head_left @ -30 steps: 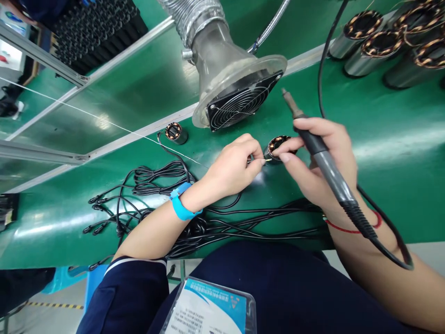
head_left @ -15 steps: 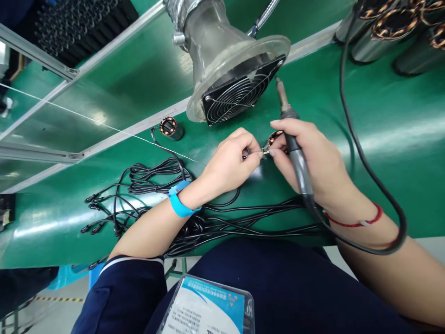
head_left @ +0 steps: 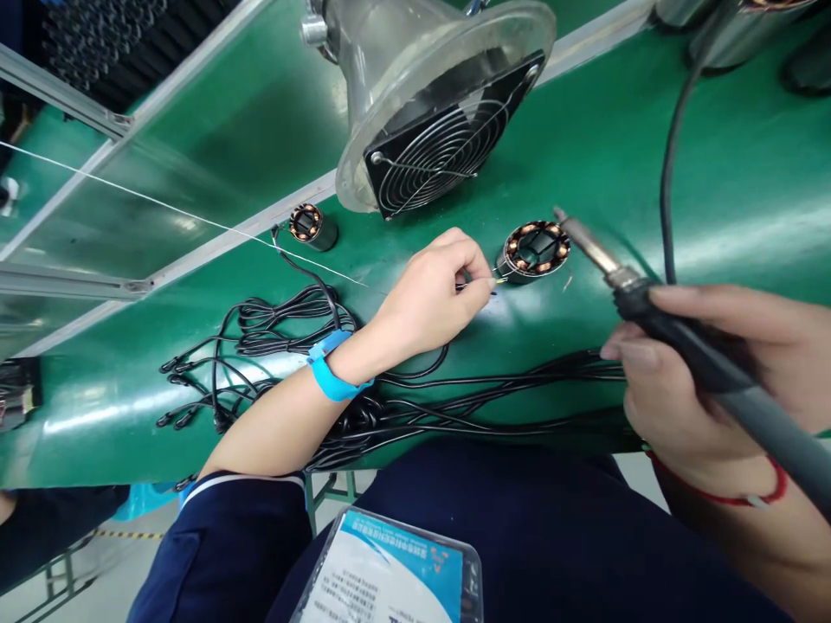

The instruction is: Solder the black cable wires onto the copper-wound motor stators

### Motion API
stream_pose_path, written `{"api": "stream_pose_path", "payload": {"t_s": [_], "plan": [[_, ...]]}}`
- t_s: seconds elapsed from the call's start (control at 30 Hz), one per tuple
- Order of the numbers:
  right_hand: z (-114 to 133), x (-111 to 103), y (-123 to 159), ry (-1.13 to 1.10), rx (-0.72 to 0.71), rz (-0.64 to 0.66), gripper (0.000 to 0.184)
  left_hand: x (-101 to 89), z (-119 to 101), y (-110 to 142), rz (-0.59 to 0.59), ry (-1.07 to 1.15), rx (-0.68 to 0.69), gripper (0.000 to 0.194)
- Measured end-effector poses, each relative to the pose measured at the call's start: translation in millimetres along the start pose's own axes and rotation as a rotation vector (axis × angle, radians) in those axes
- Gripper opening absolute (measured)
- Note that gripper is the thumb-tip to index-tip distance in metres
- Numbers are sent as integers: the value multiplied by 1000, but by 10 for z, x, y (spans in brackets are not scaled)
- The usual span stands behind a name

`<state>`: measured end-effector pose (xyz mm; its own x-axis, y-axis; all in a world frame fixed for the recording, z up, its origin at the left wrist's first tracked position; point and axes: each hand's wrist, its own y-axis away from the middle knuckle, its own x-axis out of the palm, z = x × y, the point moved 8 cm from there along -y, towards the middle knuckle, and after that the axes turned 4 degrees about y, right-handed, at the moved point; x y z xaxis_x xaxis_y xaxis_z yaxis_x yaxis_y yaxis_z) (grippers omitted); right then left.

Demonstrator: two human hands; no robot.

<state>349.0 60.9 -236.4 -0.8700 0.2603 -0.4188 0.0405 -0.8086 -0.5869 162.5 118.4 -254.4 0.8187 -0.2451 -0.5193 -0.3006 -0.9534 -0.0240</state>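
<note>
My left hand pinches a thin wire end just left of a small round stator with copper windings that stands on the green belt. A blue wristband circles that wrist. My right hand grips a soldering iron by its dark handle, and the metal tip points at the stator's right edge. The iron's black cord runs up and away from the handle.
A fume extractor hood with a wire fan grille hangs over the belt behind the stator. A second small stator stands to the left. A bundle of black cables lies along the near edge. A thin solder wire stretches across from the left.
My right hand has let go of the stator and pulled back toward me to the right, swinging the iron so its tip points at the stator. The left hand stays put.
</note>
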Motion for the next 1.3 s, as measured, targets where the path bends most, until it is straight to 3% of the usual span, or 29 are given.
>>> {"api": "stream_pose_path", "payload": {"t_s": [0.1, 0.3, 0.53, 0.67, 0.83, 0.97, 1.07, 1.17, 1.3], "plan": [[41, 32, 67, 43, -92, 43, 31, 7, 38, -4, -5, 28, -11, 19], [61, 84, 70, 5, -84, 106, 17, 14, 89, -6, -20, 53, -3, 19], [-9, 110, 85, 44, 3, 193, 14, 24, 106, -5, -29, 61, 5, 19], [-23, 86, 76, 79, 16, 160, 16, 21, 104, -6, -43, 62, 8, 20], [-17, 116, 75, 62, 7, 207, 15, 26, 120, -11, -32, 98, -5, 19], [48, 86, 30, 72, -27, 183, 23, 26, 119, -14, -23, 94, -25, 19], [108, 157, -6, 96, -62, 255, 40, 22, 111, -13, -28, 88, -37, 18], [128, 181, -60, 74, -66, 245, 57, 18, 109, -10, -39, 85, -49, 17], [147, 197, -200, 22, -58, 240, 57, 15, 113, -6, -50, 85, -51, 16]]}}
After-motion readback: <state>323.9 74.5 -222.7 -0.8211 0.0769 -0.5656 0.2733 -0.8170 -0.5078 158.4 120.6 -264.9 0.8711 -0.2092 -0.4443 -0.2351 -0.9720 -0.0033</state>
